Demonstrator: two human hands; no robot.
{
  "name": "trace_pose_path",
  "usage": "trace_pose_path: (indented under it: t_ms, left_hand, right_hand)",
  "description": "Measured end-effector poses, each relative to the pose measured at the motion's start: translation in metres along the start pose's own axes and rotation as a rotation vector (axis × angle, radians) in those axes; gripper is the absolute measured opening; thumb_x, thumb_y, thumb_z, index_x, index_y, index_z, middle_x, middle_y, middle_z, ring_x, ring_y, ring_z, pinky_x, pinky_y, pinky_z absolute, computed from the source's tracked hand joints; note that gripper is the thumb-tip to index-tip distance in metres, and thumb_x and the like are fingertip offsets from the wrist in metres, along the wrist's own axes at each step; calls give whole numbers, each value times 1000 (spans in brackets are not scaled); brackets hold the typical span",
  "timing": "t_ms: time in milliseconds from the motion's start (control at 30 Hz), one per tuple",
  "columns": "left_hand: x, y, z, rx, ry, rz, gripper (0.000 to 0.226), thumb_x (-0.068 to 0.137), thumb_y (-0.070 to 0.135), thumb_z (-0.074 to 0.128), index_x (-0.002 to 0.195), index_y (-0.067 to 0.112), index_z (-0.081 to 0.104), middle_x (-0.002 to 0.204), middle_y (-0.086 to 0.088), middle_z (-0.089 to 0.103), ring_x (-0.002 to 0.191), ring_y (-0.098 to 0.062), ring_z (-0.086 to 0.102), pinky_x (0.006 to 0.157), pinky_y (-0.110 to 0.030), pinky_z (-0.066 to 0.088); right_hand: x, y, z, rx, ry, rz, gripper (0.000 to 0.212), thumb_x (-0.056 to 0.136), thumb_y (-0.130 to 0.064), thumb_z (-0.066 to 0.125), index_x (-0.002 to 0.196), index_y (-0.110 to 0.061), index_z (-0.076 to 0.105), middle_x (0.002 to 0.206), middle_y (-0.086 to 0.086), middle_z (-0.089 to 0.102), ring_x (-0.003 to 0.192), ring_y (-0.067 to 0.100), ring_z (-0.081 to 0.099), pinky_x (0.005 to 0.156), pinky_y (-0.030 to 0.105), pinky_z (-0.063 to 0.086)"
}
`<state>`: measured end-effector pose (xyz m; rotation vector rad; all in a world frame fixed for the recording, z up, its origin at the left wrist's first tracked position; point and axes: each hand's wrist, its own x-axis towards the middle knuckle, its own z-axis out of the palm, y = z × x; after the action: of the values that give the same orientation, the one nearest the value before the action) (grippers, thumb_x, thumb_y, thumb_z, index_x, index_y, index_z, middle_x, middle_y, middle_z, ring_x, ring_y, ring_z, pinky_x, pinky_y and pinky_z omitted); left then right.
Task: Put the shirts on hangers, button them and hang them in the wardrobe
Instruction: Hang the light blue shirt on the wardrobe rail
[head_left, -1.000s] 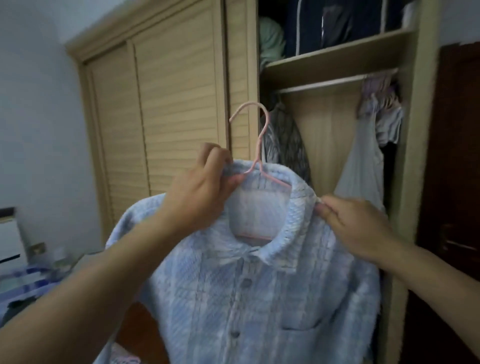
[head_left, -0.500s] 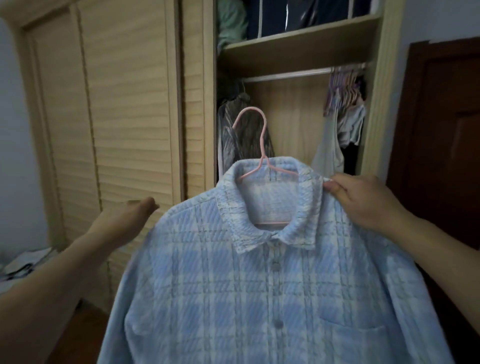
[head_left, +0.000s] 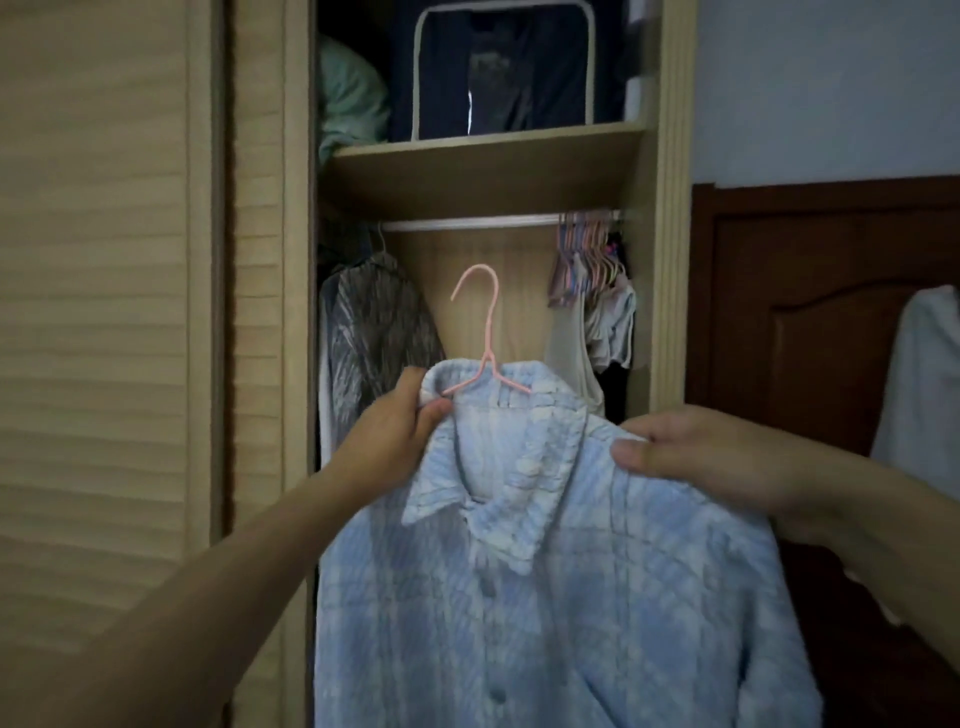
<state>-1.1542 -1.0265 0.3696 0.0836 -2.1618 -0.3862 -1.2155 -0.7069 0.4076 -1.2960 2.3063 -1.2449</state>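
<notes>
A light blue plaid shirt (head_left: 550, 597), buttoned down the front, hangs on a pink hanger (head_left: 485, 332) that I hold up before the open wardrobe. My left hand (head_left: 400, 431) pinches the left side of the collar where the hanger arm runs under it. My right hand (head_left: 691, 457) grips the shirt's right shoulder. The hanger's hook points up, below the metal rail (head_left: 467, 223) and apart from it.
On the rail, a grey patterned garment (head_left: 374, 332) hangs at the left and a bunch of hangers with light clothes (head_left: 592, 280) at the right. A shelf (head_left: 483, 166) above holds a dark storage bag. A slatted door (head_left: 104, 312) stands left, a brown door (head_left: 810, 312) right.
My left hand came back from the side and took hold of the collar. The view moved closer to the wardrobe opening, and the shirt now faces the gap under the rail.
</notes>
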Motion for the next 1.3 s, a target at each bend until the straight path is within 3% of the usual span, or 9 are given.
trace_pose_path:
  t_ms: [133,267,400,533,667,900,1000,1100,1300]
  left_hand:
    - [98,-50,19,80,-1,94,38,107,40,41,127,13,57,116,-9,58,110,-30,55,90,-37,41]
    - [163,-129,5,287,23,-9,39,103,39,51,131,13,56,123,-18,53,115,-40,54,99,-44,44]
    - [188,-187,-13,299,-72,-119,33,101,33,54,124,11,55,119,-17,51,109,-40,54,91,-41,45]
    - [197,-226,-25,374,-108,-175,43,100,31,55,138,12,49,135,-18,45,122,-40,49,97,-43,44]
    - [208,-259,-38,474,-40,-216,51,97,29,56,145,15,42,136,-18,41,125,-43,45,103,-47,43]
    - [232,-309,-30,412,63,-473,77,100,33,54,161,20,8,159,-26,11,142,-52,26,114,-53,30]
    - [245,-326,-21,386,47,-556,82,103,42,49,160,36,-9,165,-24,-1,146,-52,22,114,-53,32]
    - [257,-339,-14,431,61,-552,81,104,45,45,157,44,-16,165,-25,-4,141,-51,32,110,-52,38]
    - [274,-376,-10,549,119,-507,91,100,36,43,156,23,-27,162,-26,15,125,-43,52,95,-49,51]
  right_hand:
    - [49,-37,-17,192,391,47,23,96,-16,64,98,4,76,93,20,77,81,32,76,82,39,57]
    - [112,-62,-35,240,597,75,25,92,-9,68,105,13,70,101,24,75,93,32,73,93,43,57]
    - [191,-69,-27,280,622,40,22,99,-9,61,100,12,67,77,17,73,61,25,69,57,29,58]
    - [278,-88,-24,282,620,6,19,102,-8,55,103,8,64,93,21,69,75,31,66,84,44,56]
    - [346,-126,-44,279,690,-94,20,99,-9,58,110,5,67,108,22,70,93,36,71,92,52,57]
    - [471,-138,-43,280,686,-158,15,98,-14,58,102,-2,66,95,15,70,77,27,70,64,34,57]
    - [536,-118,-35,273,724,-149,23,90,-17,61,104,0,67,98,18,72,82,33,72,83,48,61]
    - [590,-112,-45,294,744,-152,26,96,-10,54,117,2,63,110,18,69,94,33,70,89,43,58]
    - [677,-103,-55,298,766,-120,46,91,-44,59,109,-2,67,108,13,71,89,32,72,86,45,60]
